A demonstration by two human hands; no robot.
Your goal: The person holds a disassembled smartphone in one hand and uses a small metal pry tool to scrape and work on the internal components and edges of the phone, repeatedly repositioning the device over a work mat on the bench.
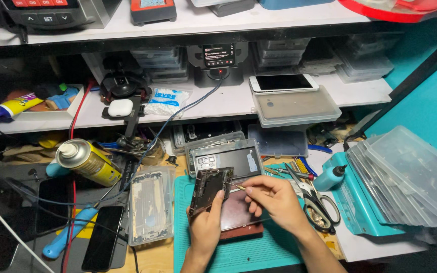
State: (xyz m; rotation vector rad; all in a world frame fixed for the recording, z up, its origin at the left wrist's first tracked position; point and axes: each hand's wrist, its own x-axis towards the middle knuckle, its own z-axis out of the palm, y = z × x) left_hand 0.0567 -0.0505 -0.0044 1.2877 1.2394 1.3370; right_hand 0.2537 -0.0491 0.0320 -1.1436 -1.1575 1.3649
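My left hand (206, 227) holds a bare phone frame (209, 188) tilted up on edge above a dark slab (238, 215) that lies on the teal work mat (259, 253). Inside the frame I see small boards and parts. My right hand (275, 199) pinches a thin metal tool (236, 186) whose tip touches the frame's upper right edge. Both hands meet over the middle of the mat.
Scissors (314, 202) and a small teal bottle (330, 177) lie right of the mat. A yellow spray can (88, 162), a clear case (150, 205) and a black phone (103, 237) sit to the left. Stacked clear boxes (410, 177) fill the right. A shelf behind carries a white phone (283, 82).
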